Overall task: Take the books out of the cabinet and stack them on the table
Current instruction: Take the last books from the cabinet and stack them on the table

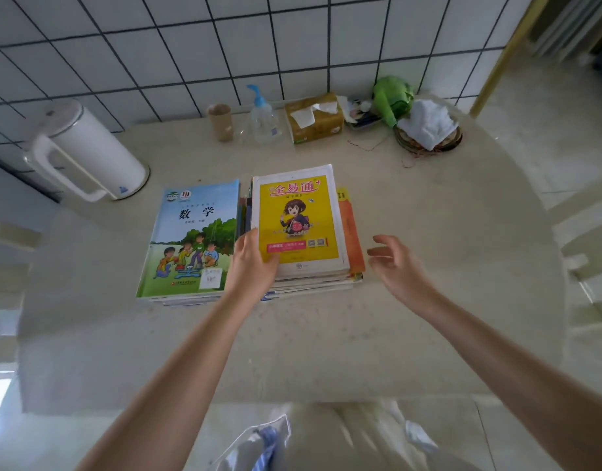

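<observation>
- Left hand (253, 263) — thumb laid over the near-left corner of the yellow workbook (298, 219), fingers under or against that corner, so it grips the book; the workbook lies flat as the top of the right-hand stack (313, 283).
- Right hand (396, 261) — held in the air just beside the stack's right edge, fingers spread and loosely curved, holding nothing and touching nothing.
- Stacks on the table (327, 351): two, side by side and nearly touching; the right one is plainly taller, with an orange cover (350, 229) jutting out beneath the workbook; the left one is topped by a blue-and-green maths textbook (191, 239) over a few thin volumes; the exact number of books in either pile cannot be told from the edges.
- Progress, as a judgement: well advanced — many books already rest on the table, the top one apparently being squared up; the cabinet is out of view, so what remains inside cannot be told.
- Other items along the tiled wall, one of each: white kettle (85, 147); brown cup (220, 121); pump bottle (264, 120); tissue box (314, 119).
</observation>
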The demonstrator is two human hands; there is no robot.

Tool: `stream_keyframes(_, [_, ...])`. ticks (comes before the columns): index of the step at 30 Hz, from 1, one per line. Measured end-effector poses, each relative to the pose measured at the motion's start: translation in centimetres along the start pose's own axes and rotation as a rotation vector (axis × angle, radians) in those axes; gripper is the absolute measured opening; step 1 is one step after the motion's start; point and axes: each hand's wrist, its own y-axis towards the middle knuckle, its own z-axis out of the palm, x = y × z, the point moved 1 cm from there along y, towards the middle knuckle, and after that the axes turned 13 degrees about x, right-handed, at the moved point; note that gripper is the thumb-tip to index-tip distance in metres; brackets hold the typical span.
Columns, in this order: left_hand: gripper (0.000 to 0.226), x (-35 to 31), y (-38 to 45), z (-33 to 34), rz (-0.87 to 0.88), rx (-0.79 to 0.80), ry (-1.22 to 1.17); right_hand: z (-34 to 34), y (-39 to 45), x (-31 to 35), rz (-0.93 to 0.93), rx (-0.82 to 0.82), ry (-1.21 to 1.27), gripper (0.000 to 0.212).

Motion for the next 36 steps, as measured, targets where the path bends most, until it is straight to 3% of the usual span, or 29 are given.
stream_keyframes(4, [0.064,0.3,-1.8,-0.1,0.056,-0.038,0.06,0.8,-4.2,-1.8,-0.042,-0.08,-0.023,0.038])
stream_keyframes(10, [0.041,-0.2,-4.8,0.1,0.371,-0.176,0.183,3.3,-11.1,-3.4,-0.033,-0.201,-0.071,0.037])
stream_keyframes(13, [0.034,-0.1,-6.6,0.7,0.523,-0.157,0.165,5.6,-13.8,-3.9,0.0,-0.27,-0.052,0.037])
stream_keyframes(23, [0.023,1.8,-15.7,6.8,0.718,0.285,-0.004,13.2,-26.8,-6.2,0.15,-0.555,-0.026,0.034])
stream_keyframes(36, [0.022,-1.1,-34.2,20.0,1.126,0.819,0.261,23.0,-51.3,-13.1,0.613,-0.999,0.252,0.03])
